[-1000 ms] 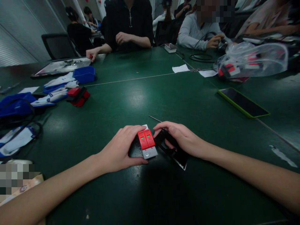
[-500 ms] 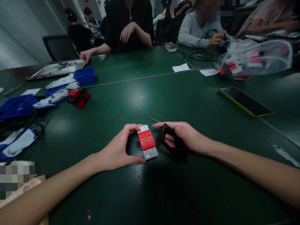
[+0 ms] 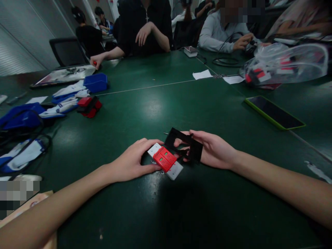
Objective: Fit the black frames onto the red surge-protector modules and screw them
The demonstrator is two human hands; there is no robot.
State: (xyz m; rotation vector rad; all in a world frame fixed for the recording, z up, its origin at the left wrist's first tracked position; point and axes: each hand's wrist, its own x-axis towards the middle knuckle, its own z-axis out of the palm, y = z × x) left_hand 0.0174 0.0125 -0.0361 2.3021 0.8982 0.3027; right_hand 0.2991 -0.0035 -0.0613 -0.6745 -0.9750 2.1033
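My left hand [image 3: 137, 160] grips a surge protector module [image 3: 165, 159] by its left side, thumb below and fingers above. The module has a red middle with two small green windows and pale grey ends, and lies tilted just over the table. In my right hand [image 3: 215, 148] is a black plastic frame [image 3: 195, 149] with an opening through its middle; its left end is right beside the module, and I cannot tell whether they touch. A thin metal rod pokes out behind the frame. Small metal bits [image 3: 158, 172] lie beneath the module, partly hidden.
On the green table, a red and black block [image 3: 89, 106], a blue tray [image 3: 95, 83] and blue-white gloves [image 3: 58, 109] lie at left. A green-edged phone [image 3: 275, 112] and a clear plastic bag [image 3: 287, 65] with red parts are at right. Several people sit across.
The module has turned, its lower end swinging right. My right hand has rotated the black frame flatter and brought it up close to the module.
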